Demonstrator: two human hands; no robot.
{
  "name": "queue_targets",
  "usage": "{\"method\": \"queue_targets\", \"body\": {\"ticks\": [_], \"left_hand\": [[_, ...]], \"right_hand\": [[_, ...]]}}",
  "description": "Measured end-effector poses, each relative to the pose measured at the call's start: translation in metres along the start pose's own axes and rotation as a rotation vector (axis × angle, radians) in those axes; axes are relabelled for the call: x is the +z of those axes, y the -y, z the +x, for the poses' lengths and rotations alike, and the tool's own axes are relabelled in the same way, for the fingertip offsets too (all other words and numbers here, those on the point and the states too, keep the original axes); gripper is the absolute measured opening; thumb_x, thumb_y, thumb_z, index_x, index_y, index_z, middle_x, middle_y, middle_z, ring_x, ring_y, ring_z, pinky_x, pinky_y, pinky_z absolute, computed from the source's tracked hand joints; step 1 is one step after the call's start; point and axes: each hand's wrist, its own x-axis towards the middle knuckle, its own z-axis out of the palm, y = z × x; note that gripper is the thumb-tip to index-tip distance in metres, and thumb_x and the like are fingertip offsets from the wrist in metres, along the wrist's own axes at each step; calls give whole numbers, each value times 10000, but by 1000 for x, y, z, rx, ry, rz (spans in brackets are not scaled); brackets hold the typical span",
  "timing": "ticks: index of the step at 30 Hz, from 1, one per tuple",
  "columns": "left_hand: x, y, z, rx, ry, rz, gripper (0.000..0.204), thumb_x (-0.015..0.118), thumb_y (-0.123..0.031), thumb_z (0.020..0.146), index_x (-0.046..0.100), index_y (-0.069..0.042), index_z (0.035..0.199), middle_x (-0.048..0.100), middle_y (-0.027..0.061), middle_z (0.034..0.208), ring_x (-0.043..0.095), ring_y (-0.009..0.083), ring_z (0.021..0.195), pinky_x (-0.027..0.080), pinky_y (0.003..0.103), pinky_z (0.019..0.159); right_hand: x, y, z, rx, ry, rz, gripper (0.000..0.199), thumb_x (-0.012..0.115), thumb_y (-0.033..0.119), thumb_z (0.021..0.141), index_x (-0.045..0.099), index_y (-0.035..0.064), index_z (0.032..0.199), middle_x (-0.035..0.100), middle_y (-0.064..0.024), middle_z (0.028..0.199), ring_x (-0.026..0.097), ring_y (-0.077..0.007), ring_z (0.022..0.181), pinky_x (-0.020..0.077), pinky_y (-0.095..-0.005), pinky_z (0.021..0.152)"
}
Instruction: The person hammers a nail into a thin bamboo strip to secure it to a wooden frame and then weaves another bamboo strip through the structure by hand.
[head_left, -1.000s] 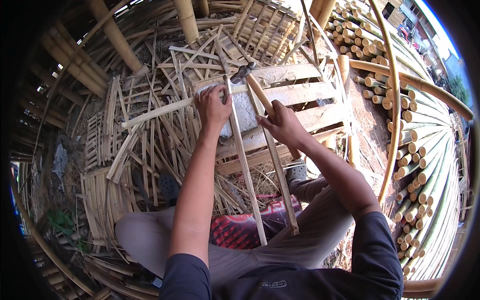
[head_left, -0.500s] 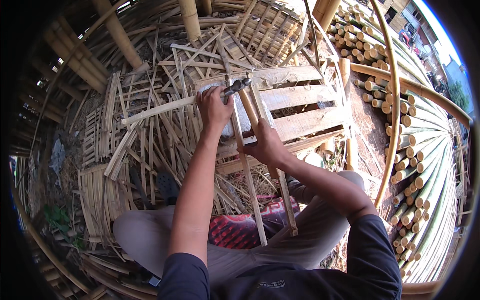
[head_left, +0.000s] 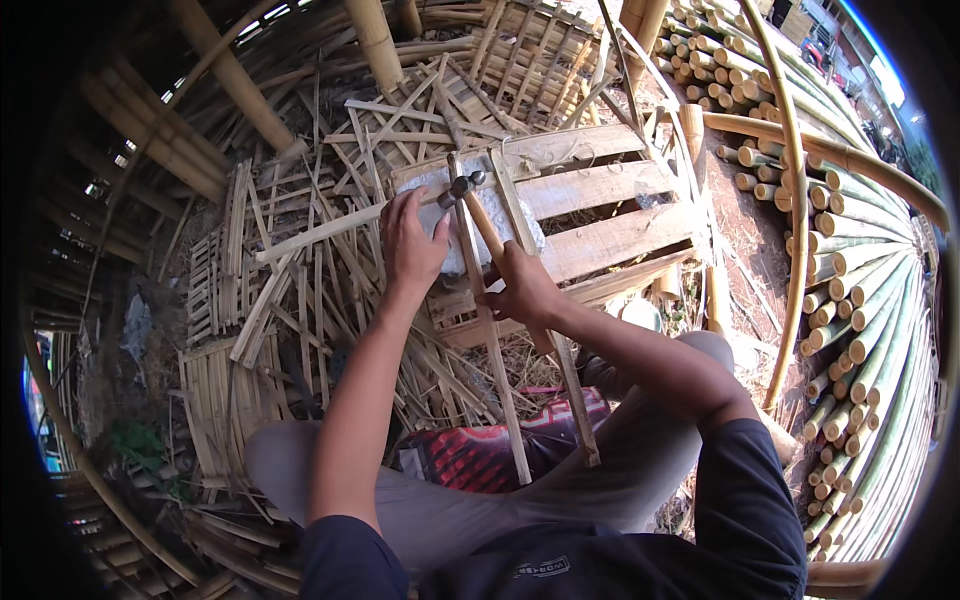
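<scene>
My right hand (head_left: 525, 290) is closed around the wooden handle of a hammer (head_left: 484, 222), whose metal head rests on or just above a long bamboo strip (head_left: 487, 330). A second long strip (head_left: 572, 400) runs beside it toward my lap. My left hand (head_left: 412, 240) is open at the inner end of a crosswise strip (head_left: 320, 231), its thumb spread away from the fingers. Whether its fingers touch that strip is hard to tell. Beneath lies a pale block or slab (head_left: 528, 238) on a low slatted wooden platform (head_left: 610, 240).
Loose bamboo slats (head_left: 350, 330) lie heaped left of the platform. Cut bamboo poles (head_left: 850, 330) are stacked at the right, behind a curved bamboo pole (head_left: 795, 200). Bamboo posts (head_left: 375, 45) stand at the back. A red and black cloth or sack (head_left: 480, 455) lies between my legs.
My left thumb has opened away from the fingers, and the hand has shifted slightly left and down. The hammer head has moved a little left and lower, onto or over the long strip.
</scene>
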Motion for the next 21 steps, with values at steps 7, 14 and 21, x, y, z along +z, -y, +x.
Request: {"method": "queue_targets", "body": {"ticks": [7, 14, 21], "left_hand": [[-23, -48, -156, -1072, 203, -601, 294, 566, -282, 998, 531, -10, 1105, 623, 110, 1004, 609, 182, 916, 497, 325, 829], [-29, -117, -188, -1331, 426, -1226, 446, 435, -494, 1036, 554, -74, 1129, 635, 83, 824, 665, 203, 709, 580, 355, 616], [-31, -129, -181, -1405, 390, -1339, 332, 410, -462, 1059, 472, -173, 910, 300, -72, 614, 269, 37, 475, 222, 200, 405]], "right_hand": [[-5, 14, -1, 77, 114, 93, 539, 857, 130, 718, 449, -53, 1019, 675, -203, 930, 723, -313, 781, 607, -389, 615], [-13, 6, 3, 110, 129, 280, 502, 841, 106, 747, 450, -68, 1008, 651, -216, 1006, 727, -291, 768, 627, -361, 608], [-23, 29, -7, 103, 67, -7, 576, 840, 276, 792, 483, -87, 1061, 667, -191, 924, 726, -218, 725, 593, -333, 595]]}}
